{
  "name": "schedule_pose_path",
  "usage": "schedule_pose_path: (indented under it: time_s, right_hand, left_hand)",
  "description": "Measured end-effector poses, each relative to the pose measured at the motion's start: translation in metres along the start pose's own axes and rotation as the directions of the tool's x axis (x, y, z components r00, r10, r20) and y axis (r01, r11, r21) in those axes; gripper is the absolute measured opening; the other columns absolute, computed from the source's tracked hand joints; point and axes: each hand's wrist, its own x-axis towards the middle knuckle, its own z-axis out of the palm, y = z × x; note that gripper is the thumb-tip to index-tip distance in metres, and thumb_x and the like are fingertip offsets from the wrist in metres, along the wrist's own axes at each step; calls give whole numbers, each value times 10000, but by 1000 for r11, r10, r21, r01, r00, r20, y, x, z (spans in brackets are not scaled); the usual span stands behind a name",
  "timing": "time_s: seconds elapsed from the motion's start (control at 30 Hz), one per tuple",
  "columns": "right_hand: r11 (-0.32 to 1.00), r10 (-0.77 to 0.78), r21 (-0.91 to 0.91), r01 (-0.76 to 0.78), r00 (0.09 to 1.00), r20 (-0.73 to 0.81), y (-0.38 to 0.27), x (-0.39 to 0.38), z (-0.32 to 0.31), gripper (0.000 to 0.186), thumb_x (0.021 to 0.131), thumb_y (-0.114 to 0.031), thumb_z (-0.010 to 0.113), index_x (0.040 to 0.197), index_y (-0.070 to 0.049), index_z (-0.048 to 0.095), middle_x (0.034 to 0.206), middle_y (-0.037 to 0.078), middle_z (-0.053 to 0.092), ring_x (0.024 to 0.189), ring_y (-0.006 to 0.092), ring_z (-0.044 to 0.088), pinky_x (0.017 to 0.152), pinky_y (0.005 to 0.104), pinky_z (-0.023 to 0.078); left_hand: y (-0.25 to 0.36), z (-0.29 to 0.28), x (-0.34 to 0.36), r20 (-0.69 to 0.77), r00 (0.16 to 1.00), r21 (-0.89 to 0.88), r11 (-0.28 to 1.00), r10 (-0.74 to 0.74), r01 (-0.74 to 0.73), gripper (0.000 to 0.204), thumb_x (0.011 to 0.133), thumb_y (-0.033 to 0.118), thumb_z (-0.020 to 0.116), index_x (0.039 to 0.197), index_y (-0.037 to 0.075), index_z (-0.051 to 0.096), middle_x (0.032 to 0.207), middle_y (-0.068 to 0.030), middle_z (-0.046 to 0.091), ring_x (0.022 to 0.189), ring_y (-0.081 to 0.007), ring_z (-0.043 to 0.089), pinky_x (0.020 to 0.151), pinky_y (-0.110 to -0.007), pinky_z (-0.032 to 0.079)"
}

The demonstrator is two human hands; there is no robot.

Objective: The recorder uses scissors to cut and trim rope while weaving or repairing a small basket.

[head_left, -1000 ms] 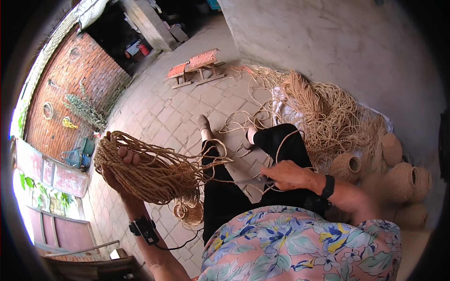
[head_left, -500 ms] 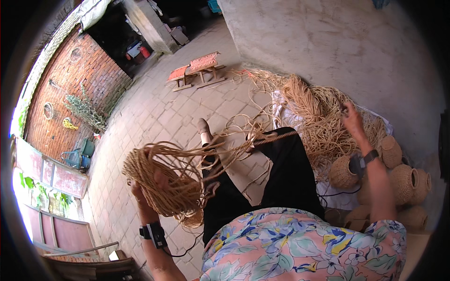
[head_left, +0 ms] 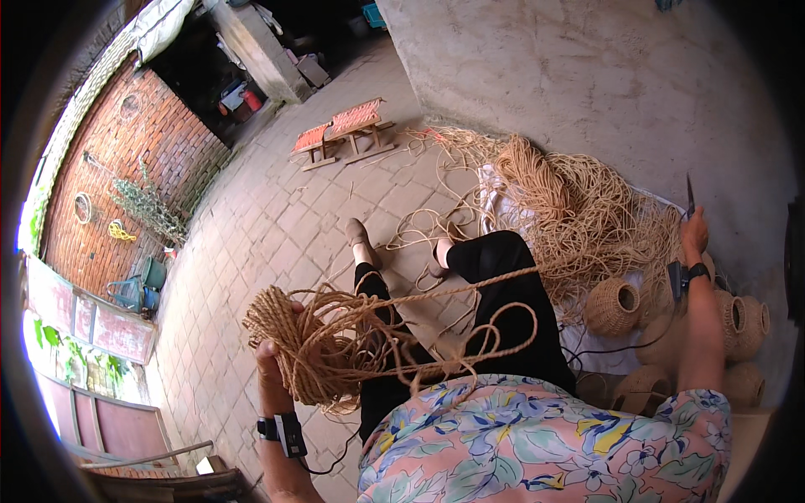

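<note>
I sit on brick paving with my legs in black trousers (head_left: 503,335) stretched out. My left hand (head_left: 272,369) grips a thick coil of tan rope (head_left: 314,344) held beside my left knee. One strand (head_left: 470,285) runs taut from the coil across my lap toward the big loose pile of rope (head_left: 587,210) on my right. My right hand (head_left: 694,239) is raised far out to the right, above the pile. It is closed on a thin dark blade-like tool (head_left: 689,191) that points up.
Several woven rope vases (head_left: 612,306) stand by my right side, more (head_left: 742,323) against the grey concrete wall (head_left: 587,67). A white sheet (head_left: 495,197) lies under the rope pile. Two low red-seated stools (head_left: 344,126) stand ahead. A brick wall (head_left: 109,168) runs along the left.
My left hand has brought the coil down and in toward my lap. My right hand has left my lap and swung out and up to the right, now showing the thin tool.
</note>
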Motion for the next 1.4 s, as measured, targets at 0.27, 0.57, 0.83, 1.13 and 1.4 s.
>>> schedule_pose_path:
  time_s: [0.27,0.57,0.83,1.13,1.4]
  right_hand:
    - [782,-487,377,497,864,-128,-52,-55,46,483,806,-35,535,1273,-95,426,855,190,640,773,324,644,663,451,482]
    - [-23,-955,917,397,262,-137,-283,-309,-122,401,768,-32,629,1142,-114,508,890,138,658,765,271,673,609,348,544]
    - [-31,-988,920,-391,-126,-87,-311,-356,-136,347,827,-65,648,1119,-68,462,819,42,617,632,108,609,562,231,480]
    - [364,-931,856,-367,-114,347,-277,-349,-92,264,798,-84,662,1026,-53,531,692,24,589,516,74,547,446,214,430]
    - [494,-824,867,70,357,441,-226,-256,-55,318,745,-40,665,1044,-59,559,650,-14,502,533,68,482,444,255,391]
  left_hand:
    - [-8,1,16,201,977,-14,997,-73,77,794,590,316,751,1227,-40,438,989,-174,613,755,-234,625,602,-320,547]
    - [-23,4,11,242,958,-63,983,-155,175,833,543,291,761,1220,-60,427,948,-179,612,665,-265,625,545,-366,550]
    - [-26,27,2,277,955,-186,969,-106,161,845,578,316,756,1277,3,398,992,-197,609,723,-304,651,505,-362,540]
    - [-18,32,19,347,913,-351,932,214,-85,954,742,382,730,1462,128,157,1144,-249,567,976,-377,623,817,-479,557]
    - [50,-41,44,230,876,-462,840,423,-285,624,876,399,609,1326,51,352,1148,-75,513,1033,-182,521,933,-358,427]
